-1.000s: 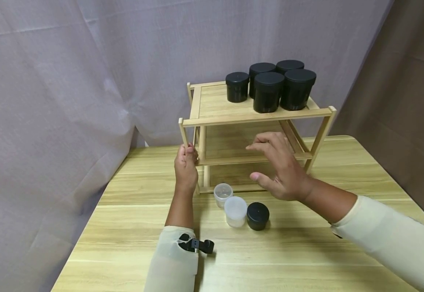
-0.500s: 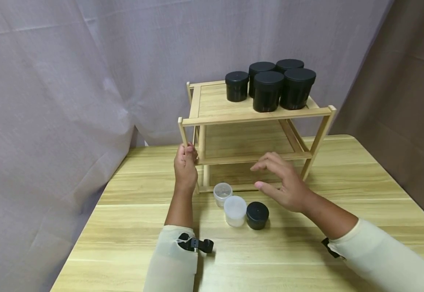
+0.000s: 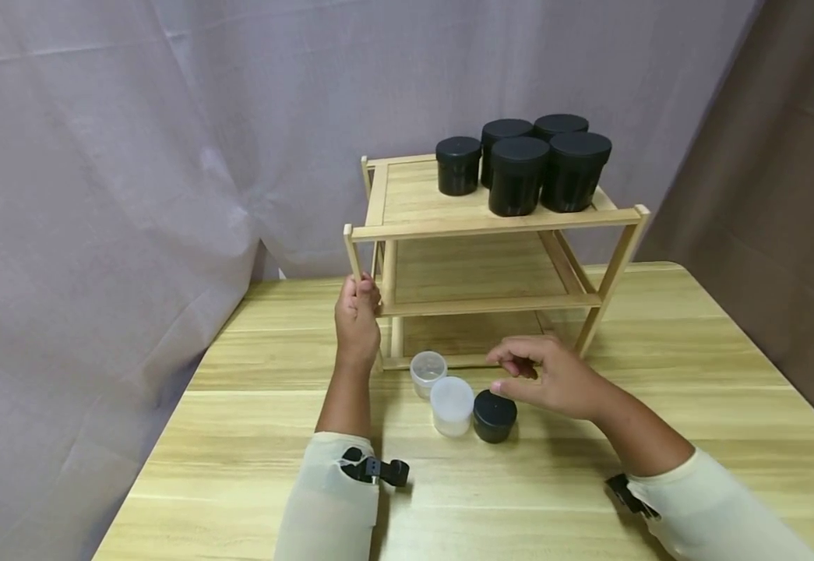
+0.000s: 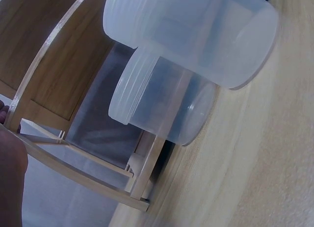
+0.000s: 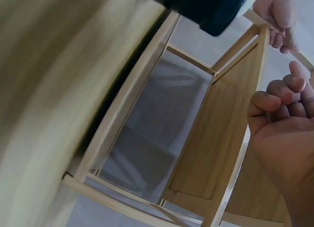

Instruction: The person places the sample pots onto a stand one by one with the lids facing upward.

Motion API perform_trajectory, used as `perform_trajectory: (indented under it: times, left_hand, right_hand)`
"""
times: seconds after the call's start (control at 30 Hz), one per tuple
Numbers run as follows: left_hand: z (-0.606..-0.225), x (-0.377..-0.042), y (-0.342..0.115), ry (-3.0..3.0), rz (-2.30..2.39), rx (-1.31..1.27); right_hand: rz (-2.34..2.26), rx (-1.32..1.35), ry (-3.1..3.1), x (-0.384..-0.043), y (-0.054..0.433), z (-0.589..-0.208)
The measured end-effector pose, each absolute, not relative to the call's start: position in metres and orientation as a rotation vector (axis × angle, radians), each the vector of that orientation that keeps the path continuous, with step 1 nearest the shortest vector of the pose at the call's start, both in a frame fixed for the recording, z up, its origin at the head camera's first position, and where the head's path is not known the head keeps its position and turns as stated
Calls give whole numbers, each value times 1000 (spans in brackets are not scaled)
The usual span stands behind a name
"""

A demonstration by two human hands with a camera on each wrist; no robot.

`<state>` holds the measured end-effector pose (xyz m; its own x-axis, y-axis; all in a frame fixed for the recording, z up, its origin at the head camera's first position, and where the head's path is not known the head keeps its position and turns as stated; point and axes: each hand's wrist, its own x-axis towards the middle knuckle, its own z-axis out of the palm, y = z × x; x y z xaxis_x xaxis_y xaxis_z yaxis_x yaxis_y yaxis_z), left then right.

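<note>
Black lid on the small black jar (image 3: 495, 421), bottom centre of the head view, and that's where the action is now: the right hand (image 3: 554, 380) has dropped from in front of the middle shelf to just over it. So it's the nearest thing in reach, I'd say. Fingers are loosely bent, thumb and index apart, nothing held; whether the thumb actually touches the lid, can't tell.

Left hand (image 3: 357, 323) hasn't budged, still gripping the front left post of the wooden rack (image 3: 477, 227) around mid-frame.

As for what's in the way: a frosted jar (image 3: 452, 407) stands right beside the black one on its left, with a clear jar (image 3: 427, 374) just behind that, so I reckon there's little room on that side. The rack's lowest rail runs behind all three. Five bigger-looking black jars (image 3: 516, 183) sit up top, upper right, well clear. Pale wood-grain tabletop (image 3: 273, 436) underneath, grey curtain (image 3: 133, 195) behind.
</note>
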<state>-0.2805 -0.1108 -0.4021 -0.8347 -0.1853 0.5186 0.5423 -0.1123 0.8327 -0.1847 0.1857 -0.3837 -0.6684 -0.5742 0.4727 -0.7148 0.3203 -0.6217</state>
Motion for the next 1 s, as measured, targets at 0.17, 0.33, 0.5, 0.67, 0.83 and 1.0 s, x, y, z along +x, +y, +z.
perform_trajectory:
  times: [0.17, 0.33, 0.5, 0.67, 0.83, 1.0]
  left_hand:
    - [-404, -281, -113, -1687, -2000, -387]
    - [-405, -281, -113, -1687, -2000, -379]
    - [-405, -282, -111, -1695, -1990, -372]
    - [-404, -283, -112, -1708, -1971, -356]
    - [-403, -284, -112, -1699, -1962, -367]
    - [-404, -284, -112, -1706, -1965, -369]
  right_hand:
    - [1313, 1137, -2469, -183, 187, -392]
    - [1352, 1059, -2604, -182, 190, -396]
    - [1297, 1021, -2730, -181, 193, -402]
    - [1252, 973, -2848, -182, 195, -408]
    - [1271, 932, -3000, -182, 197, -413]
    - [1242, 975, -3028, -186, 198, -420]
